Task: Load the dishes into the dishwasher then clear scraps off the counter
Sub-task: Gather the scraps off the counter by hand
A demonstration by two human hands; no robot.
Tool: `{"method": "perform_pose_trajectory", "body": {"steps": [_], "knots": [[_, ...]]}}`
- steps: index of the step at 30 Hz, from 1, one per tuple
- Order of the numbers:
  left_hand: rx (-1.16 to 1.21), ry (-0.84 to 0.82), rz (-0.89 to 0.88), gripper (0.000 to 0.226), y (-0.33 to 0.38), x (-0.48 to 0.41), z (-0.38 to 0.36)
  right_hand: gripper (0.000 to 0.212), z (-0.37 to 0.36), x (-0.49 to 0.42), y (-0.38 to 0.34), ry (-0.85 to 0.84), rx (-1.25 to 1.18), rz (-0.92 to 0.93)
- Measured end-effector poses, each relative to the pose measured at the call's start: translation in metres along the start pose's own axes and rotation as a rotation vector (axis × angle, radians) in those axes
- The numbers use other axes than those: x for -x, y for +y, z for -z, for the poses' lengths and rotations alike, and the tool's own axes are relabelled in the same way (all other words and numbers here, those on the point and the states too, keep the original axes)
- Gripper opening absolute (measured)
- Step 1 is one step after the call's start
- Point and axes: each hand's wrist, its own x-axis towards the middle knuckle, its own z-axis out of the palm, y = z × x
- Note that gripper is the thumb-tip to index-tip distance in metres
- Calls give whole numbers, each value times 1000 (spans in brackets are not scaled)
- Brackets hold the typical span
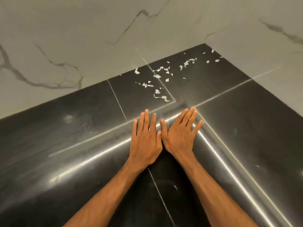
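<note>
Several small white scraps (161, 79) lie scattered over the far corner of the black counter (82, 128), from its middle toward the back right. My left hand (146, 138) and my right hand (179, 133) are side by side with palms down, fingers straight and spread, thumbs touching. Both hands are over the counter's inner corner, well short of the nearest scraps (161, 97). Neither hand holds anything.
White marble-veined walls (82, 46) close the counter at the back and on the right. A rounded, shiny edge (226, 171) runs along the counter's inner corner. A single stray scrap (175, 187) lies on the dark surface near my right forearm.
</note>
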Motion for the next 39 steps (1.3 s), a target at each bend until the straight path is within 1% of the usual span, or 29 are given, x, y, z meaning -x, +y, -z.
{"method": "perform_pose_trajectory", "body": {"steps": [3,6,8,9,11,13,14,16,18,23,25,28,30,32,34,35,37,39], "knots": [[24,37,-34,62,-6,-50,-9,97,-13,-47,-5,86,34,27],[130,19,-105,62,-17,-95,-3,95,-15,-86,-18,96,46,33],[152,55,-159,57,-32,-125,1,94,-14,-105,-26,95,25,61],[149,93,-140,55,-41,-142,4,94,-14,-114,-30,93,19,88],[148,141,-17,57,-59,-175,10,93,-14,-128,-35,88,21,159],[138,133,91,67,-69,-196,11,92,-14,-141,-36,54,0,231],[123,119,113,73,-72,-202,10,94,-13,-147,-36,37,-11,256],[114,106,139,82,-73,-206,6,98,-12,-157,-35,27,-40,285],[134,123,163,85,-74,-205,3,104,-11,-168,-37,22,-66,288],[146,131,164,84,-77,-208,3,123,-3,-205,-48,-40,-55,246],[140,120,160,84,-79,-208,2,124,-2,-215,-53,-75,-24,258],[135,98,158,84,-80,-208,0,115,-3,-217,-55,-86,-14,315],[139,96,152,81,-81,-209,0,104,-4,-212,-53,-88,-50,397],[155,97,151,79,-82,-208,1,91,-4,-209,-49,-113,-135,505],[173,96,157,76,-80,-207,4,82,0,-210,-44,-126,-281,563],[180,97,160,76,-79,-206,5,79,3,-214,-40,-91,-339,556],[190,106,164,77,-77,-205,7,76,8,-225,-33,-23,-345,465],[199,112,166,78,-77,-205,7,81,9,-234,-30,-59,-248,341]]}}
